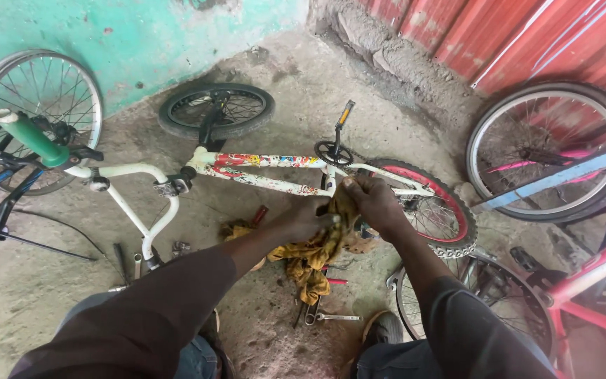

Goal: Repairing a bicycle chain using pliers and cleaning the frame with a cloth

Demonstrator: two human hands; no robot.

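Head view: a small white bicycle with coloured decals lies on its side on the concrete floor, its black front wheel toward the green wall and its red-rimmed rear wheel toward the person. Both hands work at the seat-tube region near the crank. The left hand is closed around a bunched yellow rag, its grip folded into the cloth; the right hand is closed too, pressing the upper part of the same rag against the frame. The rag appears soft, limp and soiled, so it likely conforms to the tubing and is best held as a wad in the palm; the frame appears stiff and fairly heavy, best steadied at a main tube rather than by spokes. Spanners and small tools lie on the floor just beside the rag. Other wheels and a pink bicycle stand nearby; a green handlebar grip shows at left.
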